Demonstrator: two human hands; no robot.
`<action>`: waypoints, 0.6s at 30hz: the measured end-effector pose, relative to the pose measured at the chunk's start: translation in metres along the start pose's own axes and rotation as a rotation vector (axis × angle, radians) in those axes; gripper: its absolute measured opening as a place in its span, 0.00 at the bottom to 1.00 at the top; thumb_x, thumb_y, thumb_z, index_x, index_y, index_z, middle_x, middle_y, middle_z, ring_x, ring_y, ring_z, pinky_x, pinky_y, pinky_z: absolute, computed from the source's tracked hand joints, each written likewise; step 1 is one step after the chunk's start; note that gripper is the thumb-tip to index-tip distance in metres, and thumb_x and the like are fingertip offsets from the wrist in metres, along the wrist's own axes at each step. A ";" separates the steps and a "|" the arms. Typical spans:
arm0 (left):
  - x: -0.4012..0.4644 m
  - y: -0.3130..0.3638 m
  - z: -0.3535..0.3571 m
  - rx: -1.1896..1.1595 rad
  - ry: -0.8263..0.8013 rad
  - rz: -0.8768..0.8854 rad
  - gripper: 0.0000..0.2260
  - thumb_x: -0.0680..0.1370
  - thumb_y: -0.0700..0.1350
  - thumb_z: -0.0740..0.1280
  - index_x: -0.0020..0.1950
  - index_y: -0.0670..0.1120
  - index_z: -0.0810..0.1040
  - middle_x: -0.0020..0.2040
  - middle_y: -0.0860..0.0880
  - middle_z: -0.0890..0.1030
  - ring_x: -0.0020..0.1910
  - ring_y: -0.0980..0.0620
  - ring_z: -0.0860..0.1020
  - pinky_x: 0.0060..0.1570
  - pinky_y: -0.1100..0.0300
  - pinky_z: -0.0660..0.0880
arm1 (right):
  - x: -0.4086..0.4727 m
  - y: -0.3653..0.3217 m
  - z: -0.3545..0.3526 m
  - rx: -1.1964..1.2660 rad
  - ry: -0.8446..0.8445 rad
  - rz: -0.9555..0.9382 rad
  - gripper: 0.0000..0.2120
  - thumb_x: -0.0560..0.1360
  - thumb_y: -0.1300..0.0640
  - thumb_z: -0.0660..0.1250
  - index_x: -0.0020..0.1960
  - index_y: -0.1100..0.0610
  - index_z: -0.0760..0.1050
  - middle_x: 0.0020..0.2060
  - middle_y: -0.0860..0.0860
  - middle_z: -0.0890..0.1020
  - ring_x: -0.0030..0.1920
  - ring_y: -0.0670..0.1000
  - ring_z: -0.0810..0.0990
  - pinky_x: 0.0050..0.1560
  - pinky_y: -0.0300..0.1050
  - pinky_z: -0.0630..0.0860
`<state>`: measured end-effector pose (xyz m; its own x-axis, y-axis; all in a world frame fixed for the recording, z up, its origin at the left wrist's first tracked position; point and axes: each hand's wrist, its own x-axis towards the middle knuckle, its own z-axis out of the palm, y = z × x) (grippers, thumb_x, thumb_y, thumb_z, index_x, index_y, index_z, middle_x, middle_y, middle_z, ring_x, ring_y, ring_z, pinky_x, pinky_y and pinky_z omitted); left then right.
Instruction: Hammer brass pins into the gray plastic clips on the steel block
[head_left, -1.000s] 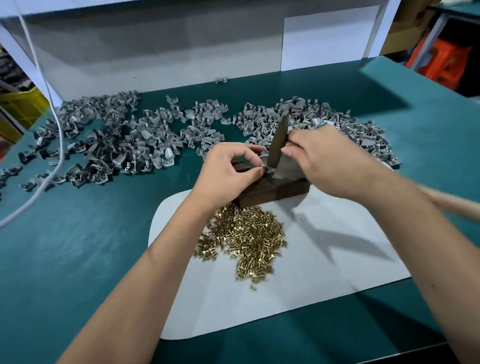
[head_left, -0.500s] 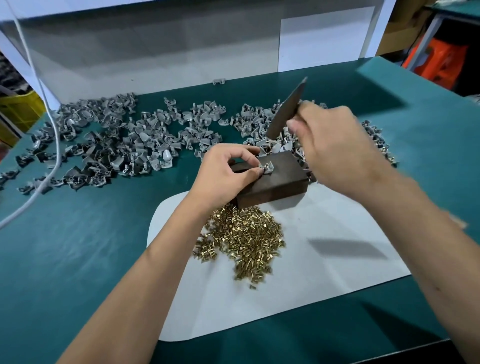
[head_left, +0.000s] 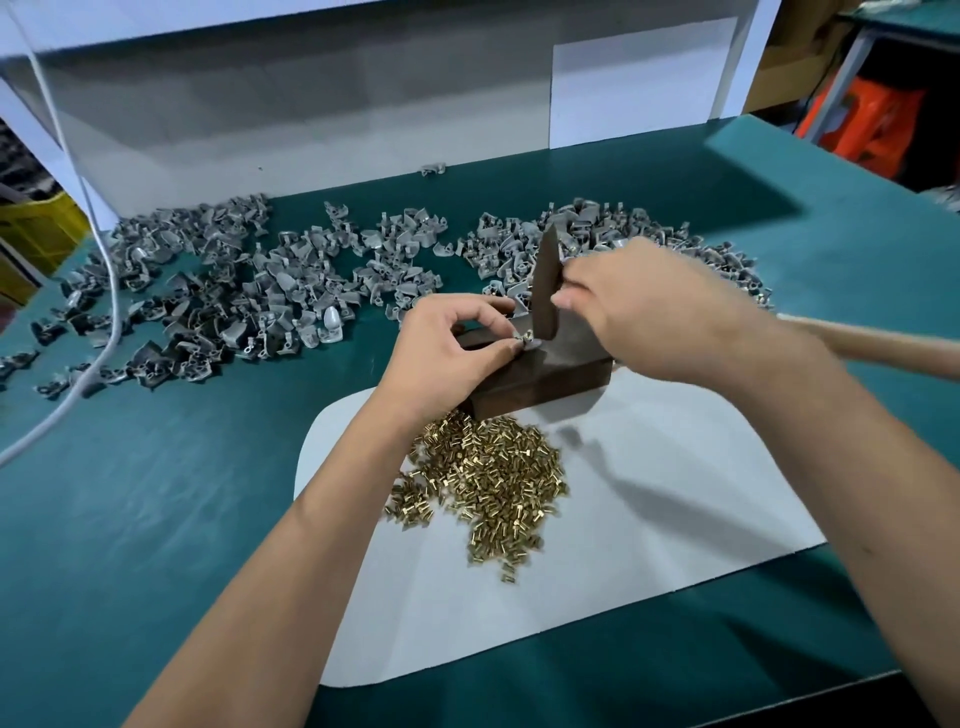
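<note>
Hammer head (head_left: 545, 291) upright over steel block (head_left: 540, 376); right hand (head_left: 639, 317) grips it (handle cut off), left hand (head_left: 447, 348) pinches clip (head_left: 525, 340).

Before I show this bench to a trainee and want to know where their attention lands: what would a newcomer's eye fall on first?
Probably the two hands at the centre: the left hand pinches a gray clip on the steel block, while the right hand grips a hammer whose head is down at the clip. Next, the shiny pile of brass pins on the white mat just in front, then the wide scatter of gray clips behind.
</note>
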<state>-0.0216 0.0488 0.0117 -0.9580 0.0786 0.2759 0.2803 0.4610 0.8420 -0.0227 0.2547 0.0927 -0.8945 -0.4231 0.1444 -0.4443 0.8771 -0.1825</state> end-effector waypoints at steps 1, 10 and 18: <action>0.000 0.000 0.000 0.001 -0.003 -0.004 0.03 0.73 0.39 0.78 0.42 0.45 0.87 0.56 0.51 0.85 0.58 0.56 0.82 0.62 0.51 0.79 | 0.000 0.003 -0.002 0.004 0.073 0.002 0.12 0.85 0.48 0.57 0.49 0.52 0.74 0.35 0.51 0.74 0.36 0.58 0.76 0.36 0.50 0.70; 0.000 0.001 -0.001 -0.008 -0.008 -0.022 0.04 0.73 0.39 0.78 0.42 0.46 0.86 0.57 0.52 0.85 0.57 0.57 0.82 0.63 0.56 0.78 | 0.002 0.005 0.001 0.012 0.120 0.019 0.12 0.85 0.47 0.56 0.45 0.51 0.70 0.33 0.49 0.70 0.36 0.59 0.71 0.38 0.50 0.67; -0.001 0.001 -0.001 -0.019 -0.008 -0.026 0.04 0.73 0.37 0.78 0.42 0.45 0.86 0.56 0.51 0.85 0.57 0.56 0.83 0.62 0.55 0.79 | 0.000 -0.002 0.004 -0.012 0.003 0.004 0.12 0.85 0.48 0.56 0.47 0.51 0.71 0.33 0.49 0.70 0.37 0.59 0.73 0.39 0.52 0.70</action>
<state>-0.0200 0.0486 0.0131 -0.9655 0.0740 0.2497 0.2560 0.4459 0.8577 -0.0225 0.2522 0.0890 -0.8960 -0.4192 0.1466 -0.4404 0.8814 -0.1710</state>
